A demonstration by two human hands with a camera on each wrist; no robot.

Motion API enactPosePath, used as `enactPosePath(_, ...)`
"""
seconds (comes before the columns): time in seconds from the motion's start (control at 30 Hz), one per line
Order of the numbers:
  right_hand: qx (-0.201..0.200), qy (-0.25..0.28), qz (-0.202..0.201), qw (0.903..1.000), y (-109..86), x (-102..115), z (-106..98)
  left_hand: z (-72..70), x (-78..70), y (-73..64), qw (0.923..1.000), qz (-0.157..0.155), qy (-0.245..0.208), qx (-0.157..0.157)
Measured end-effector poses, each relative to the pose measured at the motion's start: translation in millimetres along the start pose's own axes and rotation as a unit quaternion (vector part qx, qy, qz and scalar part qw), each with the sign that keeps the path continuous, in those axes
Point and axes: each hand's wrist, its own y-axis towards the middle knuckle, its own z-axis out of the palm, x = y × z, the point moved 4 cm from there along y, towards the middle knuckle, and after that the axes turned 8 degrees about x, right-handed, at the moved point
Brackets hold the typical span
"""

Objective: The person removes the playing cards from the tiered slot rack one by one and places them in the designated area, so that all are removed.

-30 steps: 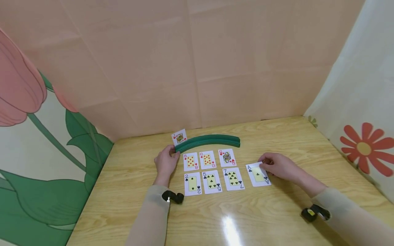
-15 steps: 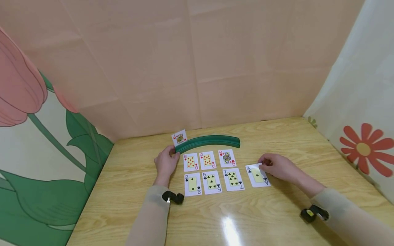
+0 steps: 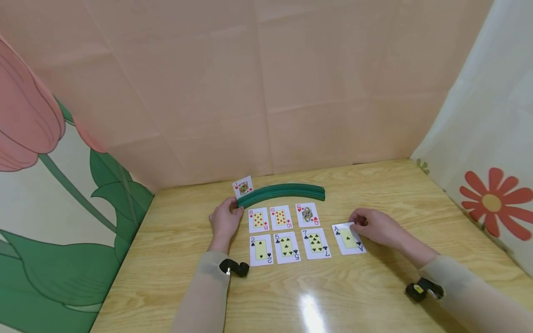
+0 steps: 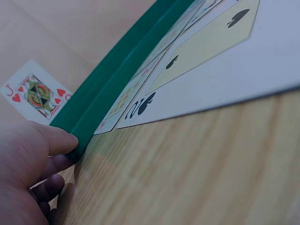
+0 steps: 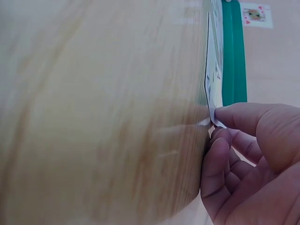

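At the back of the table, my left hand (image 3: 225, 219) pinches the left end of a curved green card holder (image 3: 283, 190), thumb on its front face in the left wrist view. A jack of hearts (image 3: 243, 186) stands up in the holder near that end. Over on the right, my right hand (image 3: 376, 226) pinches the upper right corner of an ace of clubs (image 3: 346, 239) between thumb and fingers. In the right wrist view, that corner of the ace (image 5: 217, 119) bends up between the fingertips, its other end low over the table.
Face up before the holder lie an eight of diamonds (image 3: 258, 219), a ten of diamonds (image 3: 281, 217) and a queen of hearts (image 3: 307, 214). Nearer are a two of spades (image 3: 261, 250), five of clubs (image 3: 287, 247) and seven of clubs (image 3: 316, 243). Cloth-like walls (image 3: 266, 92) border the wooden table (image 3: 266, 300).
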Motion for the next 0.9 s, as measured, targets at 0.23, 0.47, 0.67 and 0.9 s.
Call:
enactPosePath(0.23,-0.002,0.003,-0.006,1.0,-2.1,0.6,-0.5,0.4,1.0,0.4,1.0,0.002,-0.004,-0.004)
enactPosePath(0.47,-0.002,0.001,-0.004,1.0,-2.7,1.9,-0.3,0.9,2.2,0.0,1.0,0.0,-0.009,-0.004)
enactPosePath(0.67,0.001,0.005,0.001,1.0,-2.4,2.3,0.4,0.6,1.3,-0.7,1.0,-0.002,-0.008,-0.002)
enactPosePath(0.9,0.005,0.008,0.005,0.9999,-2.2,1.8,0.4,1.3,2.0,0.2,1.0,-0.003,-0.008,-0.001)
